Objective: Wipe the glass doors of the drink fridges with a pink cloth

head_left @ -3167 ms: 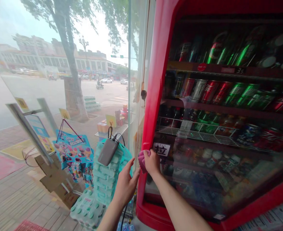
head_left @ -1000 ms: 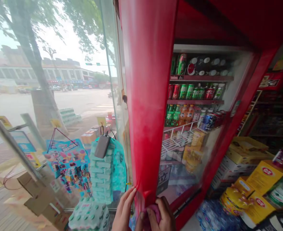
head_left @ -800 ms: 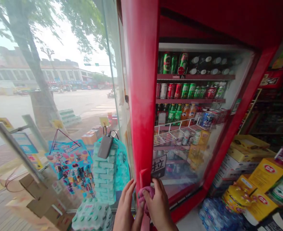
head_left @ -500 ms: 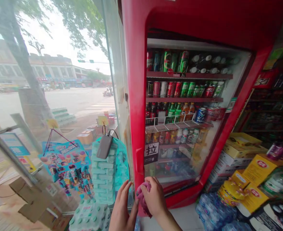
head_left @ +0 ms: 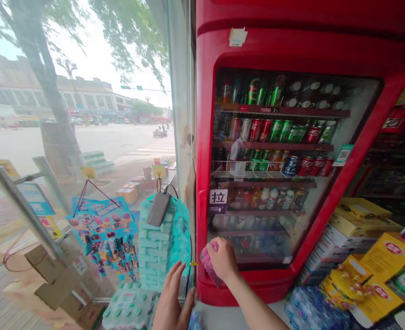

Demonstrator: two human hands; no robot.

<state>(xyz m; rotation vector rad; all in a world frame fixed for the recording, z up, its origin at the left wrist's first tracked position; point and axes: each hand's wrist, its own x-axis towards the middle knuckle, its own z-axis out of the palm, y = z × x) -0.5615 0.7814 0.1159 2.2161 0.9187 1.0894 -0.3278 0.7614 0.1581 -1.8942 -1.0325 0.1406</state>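
Note:
My right hand (head_left: 224,259) is closed around a bunched pink cloth (head_left: 209,263). It is in front of the lower left part of the red drinks fridge (head_left: 205,284). Whether the cloth touches the fridge cannot be told. My left hand (head_left: 174,298) is lower and to the left, its fingers apart and nothing in it. Behind the fridge's glass door stand rows of cans (head_left: 266,130) and bottles. A white sign with a large character (head_left: 218,197) is stuck on the door's left side.
Left of the fridge, a grey power bank (head_left: 158,208) hangs before stacked turquoise packs (head_left: 156,247). A blue ice-cream poster (head_left: 102,220) hangs at the window. Wrapped bottles (head_left: 130,307) and cardboard boxes (head_left: 61,293) stand below. Yellow boxes (head_left: 391,256) and wrapped water bottles (head_left: 314,307) are at right.
My right hand has moved up and away from my left hand with the pink cloth. The view has shifted, showing more of the fridge's top.

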